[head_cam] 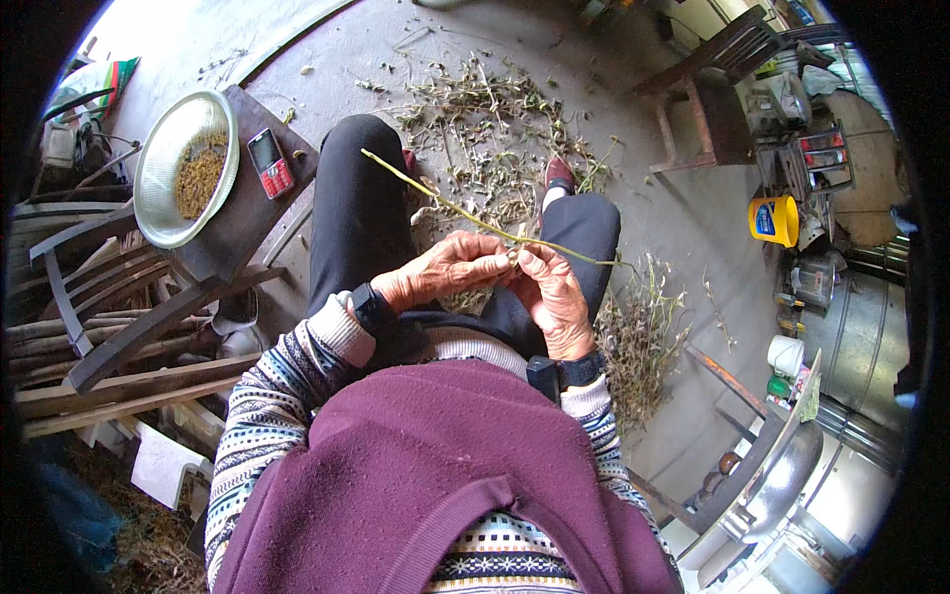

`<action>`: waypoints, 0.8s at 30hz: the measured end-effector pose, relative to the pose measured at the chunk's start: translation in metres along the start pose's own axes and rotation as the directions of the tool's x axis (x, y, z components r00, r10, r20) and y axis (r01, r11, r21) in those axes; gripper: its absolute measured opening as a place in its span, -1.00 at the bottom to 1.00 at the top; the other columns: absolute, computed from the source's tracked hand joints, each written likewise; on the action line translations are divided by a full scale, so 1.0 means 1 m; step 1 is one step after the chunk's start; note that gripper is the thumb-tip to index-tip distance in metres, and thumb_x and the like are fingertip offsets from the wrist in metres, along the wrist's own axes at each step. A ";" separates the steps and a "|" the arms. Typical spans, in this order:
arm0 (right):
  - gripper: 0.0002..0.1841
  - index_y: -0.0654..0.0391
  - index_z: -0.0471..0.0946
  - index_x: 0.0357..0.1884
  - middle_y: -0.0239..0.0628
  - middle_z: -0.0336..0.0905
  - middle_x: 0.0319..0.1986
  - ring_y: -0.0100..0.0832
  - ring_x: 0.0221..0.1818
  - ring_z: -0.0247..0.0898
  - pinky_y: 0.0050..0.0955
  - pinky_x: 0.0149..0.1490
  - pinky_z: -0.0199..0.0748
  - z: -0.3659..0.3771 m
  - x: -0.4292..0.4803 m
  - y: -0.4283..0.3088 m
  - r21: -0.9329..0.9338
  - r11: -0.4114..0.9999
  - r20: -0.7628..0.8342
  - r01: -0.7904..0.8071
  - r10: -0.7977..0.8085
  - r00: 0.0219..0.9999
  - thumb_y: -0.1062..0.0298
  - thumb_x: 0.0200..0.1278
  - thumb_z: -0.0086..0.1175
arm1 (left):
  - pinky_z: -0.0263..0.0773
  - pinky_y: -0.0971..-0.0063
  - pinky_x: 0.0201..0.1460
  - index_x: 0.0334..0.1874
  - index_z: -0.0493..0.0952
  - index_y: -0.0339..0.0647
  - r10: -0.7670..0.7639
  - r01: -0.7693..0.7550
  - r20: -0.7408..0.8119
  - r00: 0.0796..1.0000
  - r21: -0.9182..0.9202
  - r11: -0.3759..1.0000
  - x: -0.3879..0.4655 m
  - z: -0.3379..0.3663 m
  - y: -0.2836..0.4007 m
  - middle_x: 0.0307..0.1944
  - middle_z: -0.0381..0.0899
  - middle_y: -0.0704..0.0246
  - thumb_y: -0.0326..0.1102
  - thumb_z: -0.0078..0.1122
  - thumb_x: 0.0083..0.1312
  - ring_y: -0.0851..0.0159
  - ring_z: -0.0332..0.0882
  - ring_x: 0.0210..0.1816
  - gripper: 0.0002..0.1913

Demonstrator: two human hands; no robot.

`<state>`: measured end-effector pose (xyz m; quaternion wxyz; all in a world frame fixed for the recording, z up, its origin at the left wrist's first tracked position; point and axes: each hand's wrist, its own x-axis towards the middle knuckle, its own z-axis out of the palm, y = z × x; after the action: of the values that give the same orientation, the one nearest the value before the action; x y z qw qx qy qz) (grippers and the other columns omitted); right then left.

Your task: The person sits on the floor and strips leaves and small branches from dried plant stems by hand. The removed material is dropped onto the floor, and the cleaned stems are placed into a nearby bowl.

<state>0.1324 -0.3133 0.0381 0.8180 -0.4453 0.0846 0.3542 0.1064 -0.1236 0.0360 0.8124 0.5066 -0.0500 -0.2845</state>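
A long, thin green plant stalk (453, 204) slants across my lap, from above my left knee to beyond my right hand (555, 301). Just below the stalk, the fingertips of my left hand (453, 269) and right hand meet on a small pale dry pod (513, 258). Fingers cover most of the pod, so whether it is split cannot be told. The stalk passes over the top of my right hand's fingers. Dry stalks with leaves and pods (642, 349) lie heaped on the floor by my right leg.
To the left, a wooden chair (256, 230) holds a pale plastic colander (148, 178) with small yellowish beans (200, 174) and a red-keyed mobile phone (271, 163). Plant litter (482, 111) covers the floor ahead. On the right are a wooden chair (716, 122) and a yellow tub (773, 221).
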 end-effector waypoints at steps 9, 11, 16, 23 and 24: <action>-0.86 0.22 0.60 -0.23 -0.39 0.62 -0.38 -0.59 -0.39 0.51 -0.60 -0.18 0.50 -0.002 0.005 0.003 -0.183 0.981 0.003 0.062 -0.062 0.998 0.38 0.26 0.16 | 0.09 0.68 -0.53 -0.16 0.53 -0.22 -0.032 0.034 0.058 0.998 -0.041 0.999 0.005 -0.006 -0.012 -0.57 0.31 0.64 0.04 -0.15 0.48 0.62 0.16 -0.56 -0.57; -0.85 0.24 0.60 -0.23 -0.37 0.62 -0.39 -0.58 -0.39 0.52 -0.60 -0.19 0.51 -0.002 0.006 0.005 -0.268 0.956 -0.018 0.117 -0.126 0.992 0.38 0.25 0.18 | 0.10 0.68 -0.53 -0.15 0.53 -0.24 -0.060 0.059 0.021 0.998 0.044 0.997 0.005 -0.007 -0.013 -0.57 0.34 0.63 0.04 -0.15 0.48 0.62 0.17 -0.56 -0.56; -0.83 0.25 0.61 -0.25 -0.35 0.63 -0.42 -0.56 -0.42 0.53 -0.59 -0.24 0.52 -0.005 0.006 0.005 -0.368 0.926 -0.055 0.081 -0.109 0.993 0.36 0.21 0.23 | 0.13 0.66 -0.52 -0.20 0.53 -0.27 0.023 -0.003 -0.089 0.996 0.220 0.976 0.007 -0.006 -0.017 -0.58 0.34 0.58 -0.02 -0.17 0.49 0.59 0.18 -0.55 -0.57; -0.83 0.23 0.61 -0.27 -0.36 0.62 -0.45 -0.59 -0.48 0.50 -0.60 -0.30 0.53 -0.007 0.006 0.004 -0.224 0.973 -0.077 -0.059 0.043 0.996 0.34 0.20 0.24 | 0.29 0.50 -0.45 -0.29 0.50 -0.29 0.241 -0.205 0.002 0.971 0.529 0.824 0.013 -0.019 -0.036 -0.56 0.41 0.44 -0.20 -0.09 0.42 0.41 0.31 -0.53 -0.71; -0.83 0.23 0.61 -0.27 -0.37 0.62 -0.45 -0.59 -0.48 0.50 -0.59 -0.31 0.54 -0.007 0.006 0.005 -0.194 0.979 -0.081 -0.071 0.056 0.995 0.33 0.20 0.24 | 0.30 0.47 -0.44 -0.32 0.49 -0.29 0.465 -0.392 0.077 0.882 0.669 0.632 0.015 -0.020 -0.039 -0.56 0.42 0.40 -0.24 -0.06 0.39 0.35 0.33 -0.53 -0.75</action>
<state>0.1349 -0.3146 0.0283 0.7546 -0.5338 0.0940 0.3698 0.1104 -0.1282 -0.0097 0.6217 0.7499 -0.2253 -0.0197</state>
